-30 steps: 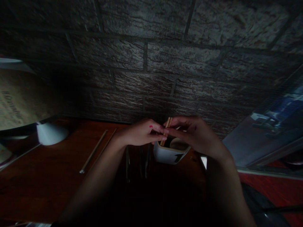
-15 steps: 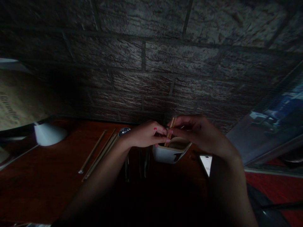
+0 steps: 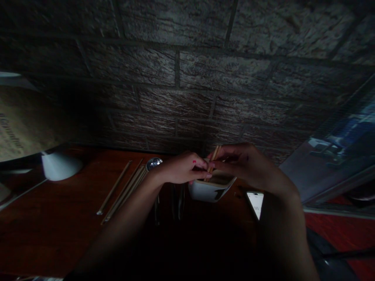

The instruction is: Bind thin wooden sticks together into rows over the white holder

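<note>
Dim light; the person's two bare hands meet near the back edge of the counter [image 3: 70,203], towards its right end. Left hand [image 3: 187,169]: thumb and fingers pinched narrow on the lower part of a pair of chopsticks [image 3: 216,154]. Right hand [image 3: 250,160]: fingers closed on the same pair higher up, thumb in front. Chopsticks held at a slant, tops leaning right, lower ends at the near left side of the mouth of a white container [image 3: 202,192]; whether they touch its inside, I cannot tell. The container stands on the counter, a dark mark on its front. To its left, dark slender utensils [image 3: 179,203] lie in shadow, details too faint to read. A round shiny metal piece [image 3: 154,162] sits just behind the left wrist, near the back edge. Further left, several pale sticks [image 3: 114,187] lie slanting from the back edge towards the front, some partly covered by the left forearm. Right of the container: a phone [image 3: 255,203], lit screen, partly covered by the right forearm. At the counter's back left: a white cone-shaped piece [image 3: 60,166]. Behind everything, a rough brick wall [image 3: 193,70].
</note>
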Available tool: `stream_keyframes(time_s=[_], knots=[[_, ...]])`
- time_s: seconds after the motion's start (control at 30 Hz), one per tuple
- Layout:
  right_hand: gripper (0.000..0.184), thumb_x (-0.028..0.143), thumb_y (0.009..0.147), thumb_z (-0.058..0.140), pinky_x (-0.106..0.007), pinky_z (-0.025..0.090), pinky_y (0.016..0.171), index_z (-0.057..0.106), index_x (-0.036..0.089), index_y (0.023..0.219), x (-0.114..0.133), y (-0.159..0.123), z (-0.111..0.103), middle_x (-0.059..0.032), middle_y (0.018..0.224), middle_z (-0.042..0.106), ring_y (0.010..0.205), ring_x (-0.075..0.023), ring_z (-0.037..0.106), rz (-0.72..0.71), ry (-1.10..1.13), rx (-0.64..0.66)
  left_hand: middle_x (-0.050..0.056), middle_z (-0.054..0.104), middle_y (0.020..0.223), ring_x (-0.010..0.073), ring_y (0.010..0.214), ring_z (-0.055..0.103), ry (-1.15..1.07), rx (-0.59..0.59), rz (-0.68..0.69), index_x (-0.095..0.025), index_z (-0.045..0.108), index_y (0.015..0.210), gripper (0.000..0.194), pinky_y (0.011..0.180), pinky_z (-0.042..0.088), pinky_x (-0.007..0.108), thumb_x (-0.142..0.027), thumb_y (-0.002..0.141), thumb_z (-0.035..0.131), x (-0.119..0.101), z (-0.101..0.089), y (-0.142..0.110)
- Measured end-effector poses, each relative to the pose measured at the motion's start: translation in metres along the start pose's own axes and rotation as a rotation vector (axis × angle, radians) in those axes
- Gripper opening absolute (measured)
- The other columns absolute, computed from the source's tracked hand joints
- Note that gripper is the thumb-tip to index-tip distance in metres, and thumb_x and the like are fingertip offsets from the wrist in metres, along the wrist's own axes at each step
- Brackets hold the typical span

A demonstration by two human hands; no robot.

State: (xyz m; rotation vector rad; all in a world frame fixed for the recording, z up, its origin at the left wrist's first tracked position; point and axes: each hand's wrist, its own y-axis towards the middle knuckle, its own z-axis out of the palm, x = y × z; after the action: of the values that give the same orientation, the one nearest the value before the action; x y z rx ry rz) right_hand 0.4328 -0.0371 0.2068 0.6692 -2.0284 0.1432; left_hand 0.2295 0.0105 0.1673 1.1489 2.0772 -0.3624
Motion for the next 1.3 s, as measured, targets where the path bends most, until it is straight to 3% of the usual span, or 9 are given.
stream_keyframes(time_s=[0.5, 0.93, 1.3], knots=[[0.017, 0.036, 0.085, 0.067, -0.023, 0.049, 0.067, 0.07, 0.02, 0.088, 0.0006, -0.0004, -0.0006, -0.0014, 0.085, 0.073, 0.078, -0.0142, 0.066, -0.006, -0.01, 0.018, 0.001, 0.066, 0.063, 0.0078, 0.05, 0.053, 0.042, -0.008, 0.026, -0.012, 0.071, 0.086, 0.027, 0.051, 0.036, 0.019, -0.034, 0.091, 0.057, 0.0024, 0.001, 0.0012], [0.016, 0.034, 0.086, 0.065, -0.025, 0.052, 0.069, 0.071, 0.02, 0.091, 0.0018, -0.001, -0.0006, -0.0032, 0.089, 0.074, 0.08, -0.0167, 0.069, 0.028, -0.081, 0.012, -0.007, 0.05, 0.047, 0.0059, 0.04, 0.047, 0.03, 0.111, -0.02, -0.014, 0.061, 0.07, 0.02, 0.046, 0.032, 0.017, -0.023, 0.088, 0.059, 0.004, 0.001, 0.0014], [0.016, 0.035, 0.088, 0.063, -0.025, 0.052, 0.07, 0.07, 0.02, 0.091, 0.0013, -0.0008, 0.0011, -0.0026, 0.088, 0.074, 0.08, -0.016, 0.069, 0.008, -0.037, 0.029, -0.006, 0.052, 0.055, 0.005, 0.043, 0.044, 0.078, 0.105, 0.011, -0.013, 0.059, 0.066, 0.022, 0.052, 0.03, 0.019, -0.02, 0.087, 0.058, 0.0029, 0.002, 0.0031]])
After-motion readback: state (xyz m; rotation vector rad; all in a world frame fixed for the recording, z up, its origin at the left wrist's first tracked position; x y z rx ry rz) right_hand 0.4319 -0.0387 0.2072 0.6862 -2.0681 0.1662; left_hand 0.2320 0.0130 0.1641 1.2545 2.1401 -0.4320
